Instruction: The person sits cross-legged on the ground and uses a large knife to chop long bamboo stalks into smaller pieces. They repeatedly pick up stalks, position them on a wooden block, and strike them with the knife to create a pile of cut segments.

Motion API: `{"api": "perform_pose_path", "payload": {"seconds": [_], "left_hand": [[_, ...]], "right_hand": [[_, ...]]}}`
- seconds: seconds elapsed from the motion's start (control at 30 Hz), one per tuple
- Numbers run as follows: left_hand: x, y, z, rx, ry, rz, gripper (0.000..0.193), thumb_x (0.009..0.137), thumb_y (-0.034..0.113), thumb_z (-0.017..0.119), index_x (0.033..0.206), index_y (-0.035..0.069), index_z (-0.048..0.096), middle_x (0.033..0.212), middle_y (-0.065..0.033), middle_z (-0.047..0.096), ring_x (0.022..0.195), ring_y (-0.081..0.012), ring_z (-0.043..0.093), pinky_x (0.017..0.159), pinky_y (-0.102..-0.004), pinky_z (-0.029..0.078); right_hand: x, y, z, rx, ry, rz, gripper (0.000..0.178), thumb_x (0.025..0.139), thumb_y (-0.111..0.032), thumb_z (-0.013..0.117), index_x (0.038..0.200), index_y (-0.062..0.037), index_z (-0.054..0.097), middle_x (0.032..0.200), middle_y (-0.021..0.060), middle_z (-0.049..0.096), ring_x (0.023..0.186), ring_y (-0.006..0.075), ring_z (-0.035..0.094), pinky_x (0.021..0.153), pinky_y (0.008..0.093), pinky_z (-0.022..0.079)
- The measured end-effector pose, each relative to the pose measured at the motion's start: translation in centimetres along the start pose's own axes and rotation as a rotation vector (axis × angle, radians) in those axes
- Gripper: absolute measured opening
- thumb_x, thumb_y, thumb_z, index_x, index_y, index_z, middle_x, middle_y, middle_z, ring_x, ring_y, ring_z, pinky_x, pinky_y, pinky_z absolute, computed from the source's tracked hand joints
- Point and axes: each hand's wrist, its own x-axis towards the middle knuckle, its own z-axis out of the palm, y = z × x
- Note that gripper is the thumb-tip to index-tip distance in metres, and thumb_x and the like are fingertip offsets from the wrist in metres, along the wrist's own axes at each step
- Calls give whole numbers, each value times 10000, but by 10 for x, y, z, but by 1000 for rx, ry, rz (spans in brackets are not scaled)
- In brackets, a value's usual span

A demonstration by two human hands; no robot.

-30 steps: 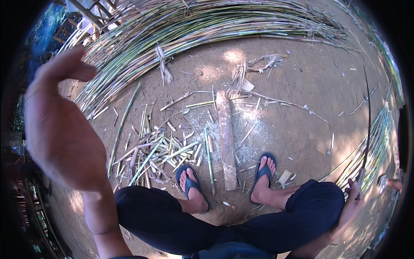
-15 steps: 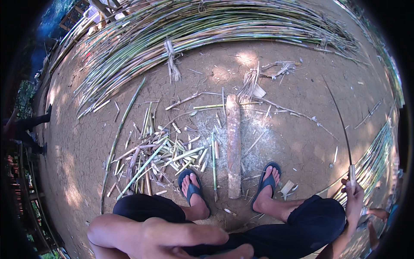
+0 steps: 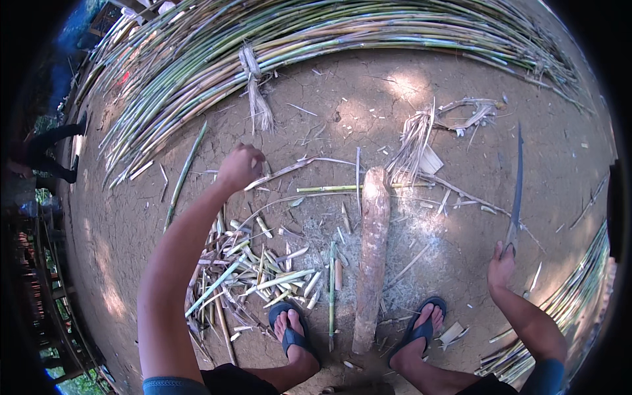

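Head view: right hand [image 3: 502,268] grips knife [image 3: 517,187] by its handle, blade pointing away, presumably keeping it off feet [image 3: 303,357]. Left hand [image 3: 242,168] by stick [image 3: 282,172], fingers curled; can't tell if grasping. Log [image 3: 374,257] between feet, likely for reach.

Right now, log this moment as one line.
left hand: near dry stalk, grip unclear | right hand: holding knife | log: between feet | cut pieces: scattered left of log
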Motion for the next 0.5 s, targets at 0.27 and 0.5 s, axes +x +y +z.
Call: {"api": "perform_pose_path", "payload": {"seconds": [0.27, 0.5], "left_hand": [[216, -63, -45, 346, 574, -157, 947, 693, 424, 767, 1439, 59, 310, 1469, -176, 354, 1390, -337, 286, 1120, -423, 303], [303, -55, -65, 535, 265, -217, 1067, 557, 526, 820, 1386, 63, 335, 1458, -189, 379, 1392, -357, 287, 1134, -534, 233]], "right_hand": [[53, -74, 137, -118, 385, -112, 446, 985, -393, 441, 881, 39, 484, 949, 249, 516, 980, 417, 482, 911, 507, 333], [62, -68, 131, -128, 292, -71, 440, 989, -362, 455, 908, 70, 479, 910, 249, 496, 938, 432, 467, 922, 505, 331]]}}
